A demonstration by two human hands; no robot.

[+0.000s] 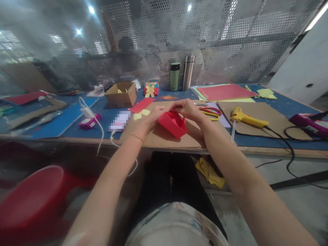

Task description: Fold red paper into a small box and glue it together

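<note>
Beyond the red box (172, 125), a carton (116, 99) holds yellow paper (123, 91), apparently.

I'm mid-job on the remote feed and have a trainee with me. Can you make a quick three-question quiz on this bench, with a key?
1. True or false: the left hand and the right hand are both at the red paper box.
2. What colour is the body of the tumbler beside the steel flask? (a) red (b) green (c) white
3. Fill in: from the wearer's view, the yellow glue gun lies to the ____ of the red paper box.

Key: 1. True. 2. (b). 3. right.
</note>
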